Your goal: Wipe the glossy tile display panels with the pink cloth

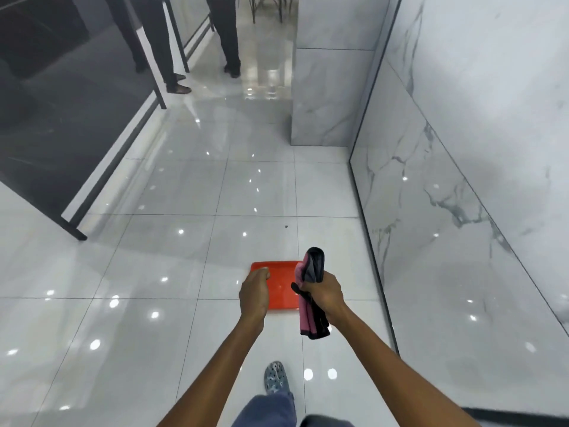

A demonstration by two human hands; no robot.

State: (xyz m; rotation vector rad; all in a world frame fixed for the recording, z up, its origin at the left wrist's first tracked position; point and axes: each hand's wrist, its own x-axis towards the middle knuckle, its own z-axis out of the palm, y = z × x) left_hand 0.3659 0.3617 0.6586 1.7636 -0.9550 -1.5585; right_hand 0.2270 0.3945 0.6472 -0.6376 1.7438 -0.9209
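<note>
My right hand (323, 291) grips a folded pink cloth with a dark edge (309, 306); the cloth sticks up above my fist and hangs below it. My left hand (254, 295) holds the left side of a flat red tray (281, 288) in front of me, fingers curled round its edge. A tall glossy white marble tile display panel (446, 226) in a thin black frame leans along my right. A dark glossy panel (61, 103) in a black frame stands at the left.
Shiny grey floor tiles (172, 257) spread ahead with light spots. A marble-clad pillar (326, 87) stands ahead right. Two people's legs in dark trousers (229, 35) stand at the far end by the dark panel. My foot in a grey clog (276, 377) is below.
</note>
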